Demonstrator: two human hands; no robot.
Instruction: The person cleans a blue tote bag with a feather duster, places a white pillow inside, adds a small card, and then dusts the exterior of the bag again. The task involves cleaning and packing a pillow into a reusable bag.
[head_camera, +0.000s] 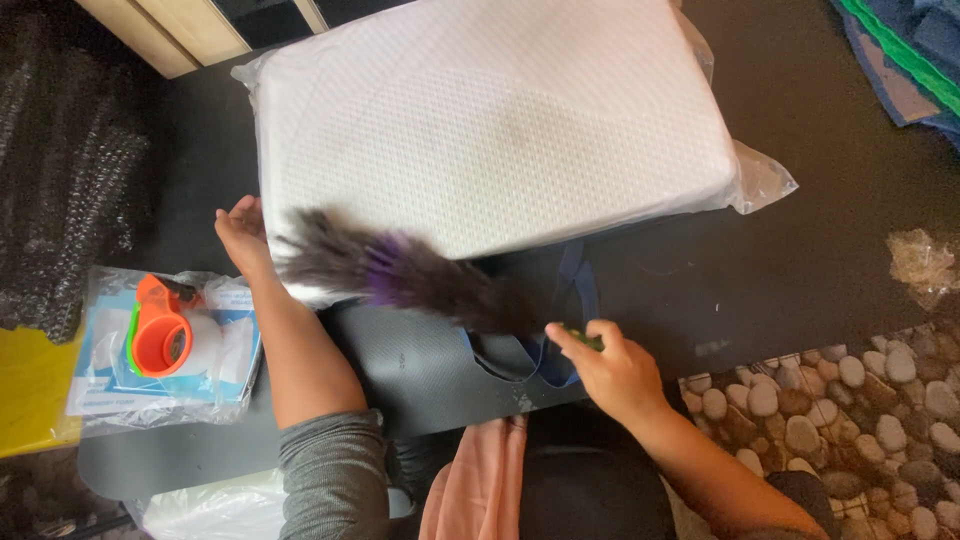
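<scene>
From where I stand, the person's right hand (612, 368) is closed around the green handle of a feather duster (400, 272), whose dark and purple plumes are blurred as they lie across the near edge of a big white cushion (490, 120). The cushion sits in a clear plastic bag, flat on the dark table (800, 260), so its broad quilted top is fully exposed to the feathers. The left hand (240, 232) is open, fingers spread, pressed against the cushion's near left corner, apparently to keep the slippery bag from sliding while the duster passes over it; it grips nothing. Under the cushion's front edge lies a grey bag with blue straps (440, 360), its handles looping out towards the right hand. Off to the left, well clear of the sweep, an orange tape dispenser (160, 335) rests on a pile of flat plastic-wrapped packets (215, 390), beside a roll of bubble wrap (70, 180). A crumpled scrap of clear plastic (922, 262) lies near the table's right edge, above the pebble-patterned floor (860, 420).
</scene>
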